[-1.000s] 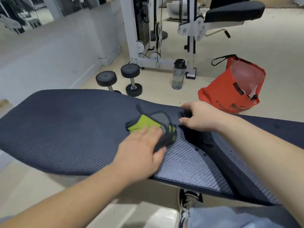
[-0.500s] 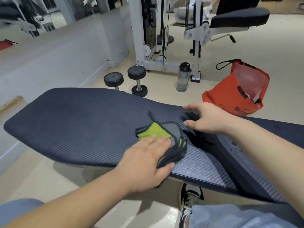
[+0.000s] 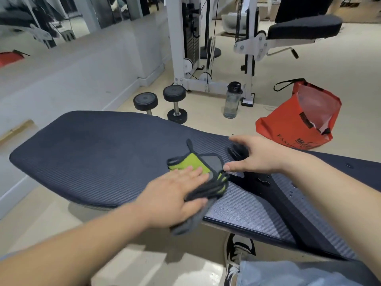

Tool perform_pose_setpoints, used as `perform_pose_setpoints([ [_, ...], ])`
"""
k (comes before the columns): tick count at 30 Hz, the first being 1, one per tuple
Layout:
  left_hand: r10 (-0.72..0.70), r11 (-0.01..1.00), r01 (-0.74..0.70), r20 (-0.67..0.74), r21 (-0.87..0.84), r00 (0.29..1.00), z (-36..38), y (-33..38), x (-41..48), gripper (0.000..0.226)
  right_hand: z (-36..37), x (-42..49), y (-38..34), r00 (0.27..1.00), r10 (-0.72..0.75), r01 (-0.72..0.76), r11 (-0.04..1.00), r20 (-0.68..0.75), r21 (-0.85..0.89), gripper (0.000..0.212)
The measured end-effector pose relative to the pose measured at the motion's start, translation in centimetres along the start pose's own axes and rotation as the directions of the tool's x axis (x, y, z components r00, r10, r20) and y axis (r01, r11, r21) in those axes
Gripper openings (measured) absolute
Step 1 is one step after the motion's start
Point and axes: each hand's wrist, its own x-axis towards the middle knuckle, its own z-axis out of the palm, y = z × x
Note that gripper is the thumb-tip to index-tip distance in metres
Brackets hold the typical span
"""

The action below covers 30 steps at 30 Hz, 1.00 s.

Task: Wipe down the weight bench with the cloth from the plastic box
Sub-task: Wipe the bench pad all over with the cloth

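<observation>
Beyond my right hand (image 3: pixel 259 155) sit a red bag (image 3: pixel 296 118), water bottle (image 3: pixel 232 100) and dumbbells (image 3: pixel 162 103). My left hand (image 3: pixel 173 199) lies flat, fingers together, pressing the green-grey cloth (image 3: pixel 203 178) onto the bench (image 3: pixel 92 153); the right rests open just beside it

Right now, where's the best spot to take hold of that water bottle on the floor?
Grip the water bottle around its clear body just under the black cap, coming from the bench side. It stands upright, with a machine foot close to its right and open floor in front.
</observation>
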Motion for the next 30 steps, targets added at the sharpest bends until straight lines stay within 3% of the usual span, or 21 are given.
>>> perform_pose_setpoints([
  [1,-0.013,1.000,0.013,0.018,-0.014,1.000,-0.5,-1.3,1.0,0.066,0.0,-0.1,0.1,1.000,-0.005,0.005,1.000,0.007,0.006,0.103],
  [3,-0.193,0.979,0.194,0.024,-0.059,0.981,-1.2,-3.0,3.4,0.064,0.0,-0.4,0.1,1.000,-0.005,0.005,1.000,0.010,0.011,0.097],
  [5,-0.386,0.919,0.385,-0.007,-0.084,0.922,-1.1,-2.2,5.2,0.066,0.0,-0.7,0.3,1.000,0.009,-0.009,1.000,-0.004,0.007,0.090],
  [7,-0.455,0.889,0.452,-0.044,-0.069,0.889,0.3,0.4,4.9,0.071,0.0,-0.6,0.3,1.000,0.018,-0.018,1.000,-0.003,0.006,0.085],
  [13,-0.201,0.980,0.201,-0.016,-0.015,0.979,-0.1,3.2,-1.4,0.079,-0.2,-0.1,-0.9,1.000,-0.020,0.020,1.000,0.010,-0.022,0.085],
  [17,-0.310,0.949,0.312,0.048,-0.052,0.950,-1.4,0.9,-1.1,0.072,0.0,-0.3,-0.6,0.999,-0.034,0.036,0.998,0.035,-0.058,0.100],
  [22,-0.510,0.859,0.507,-0.034,-0.075,0.859,-0.3,2.0,2.6,0.066,-0.2,-0.6,1.0,0.998,0.014,-0.012,1.000,0.069,-0.028,0.115],
  [27,-0.291,0.957,0.291,0.010,0.007,0.957,-0.3,4.4,6.0,0.066,-2.0,-1.0,2.1,0.994,0.074,-0.076,0.997,0.084,0.014,0.120],
  [30,-0.307,0.950,0.309,0.035,-0.048,0.951,-1.4,0.9,9.9,0.063,-2.5,-2.0,3.2,0.982,0.182,-0.181,0.983,0.058,-0.007,0.116],
])
